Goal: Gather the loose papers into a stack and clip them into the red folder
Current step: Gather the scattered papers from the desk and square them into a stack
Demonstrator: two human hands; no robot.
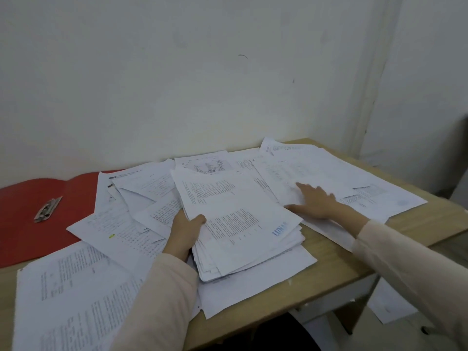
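Holding a thick stack of papers at its left edge, the left hand has its grip closed on the stack, with the thumb on the top sheet and the fingers hidden under it. The stack is uneven, its sheets are not aligned, and it lies near the middle of the surface, slightly lifted on the left side. The right hand lies flat and open on a large sheet to the right of the stack; its fingers are spread, its grip holds nothing, and it only presses the paper. Both arms wear light cream sleeves. Many loose papers cover the surface around the stack, overlapping each other, and one printed page lies at the near left. The red folder lies open and flat at the far left, partly covered by papers along its right side, and its metal clip is visible on the red part, apart from both hands. The surface is light wood and it stands against a pale wall. One more sheet lies lower down, beyond the right edge of the surface.
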